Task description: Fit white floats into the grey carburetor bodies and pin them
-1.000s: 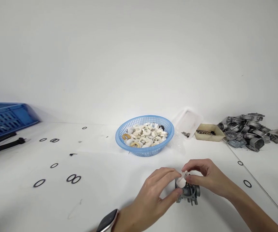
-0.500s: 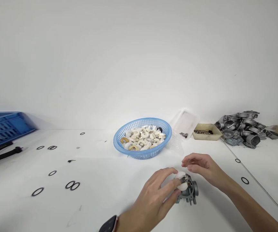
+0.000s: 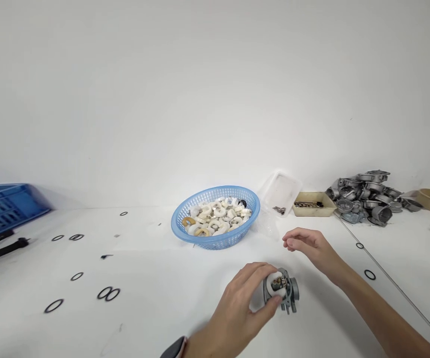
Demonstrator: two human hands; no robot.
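Observation:
A grey metal carburetor (image 3: 293,288) rests on the white table with its inner brass parts facing up. On top of it sits a white ring-shaped float (image 3: 270,284). My left hand (image 3: 241,298) grips that float from the left, thumb on the near side and fingers on the far side. Its fingers partly cover the float. My right hand (image 3: 312,248) hovers above the table beyond the carburetor, apart from it. The right fingers are loosely curved, and nothing shows between them and the thumb.
A blue basket (image 3: 177,232) holds many white floats. Behind it leans a clear plastic lid (image 3: 280,189) with small pins, beside a cream tray (image 3: 314,211). Grey metal bowls (image 3: 372,196) are piled at right. Black rubber rings (image 3: 53,305) lie scattered; a blue crate (image 3: 9,209) stands left.
The float has gone from standing tilted up to lying down on the carburetor under my left hand. My right hand has drawn slightly away from the carburetor. The view has shifted a little.

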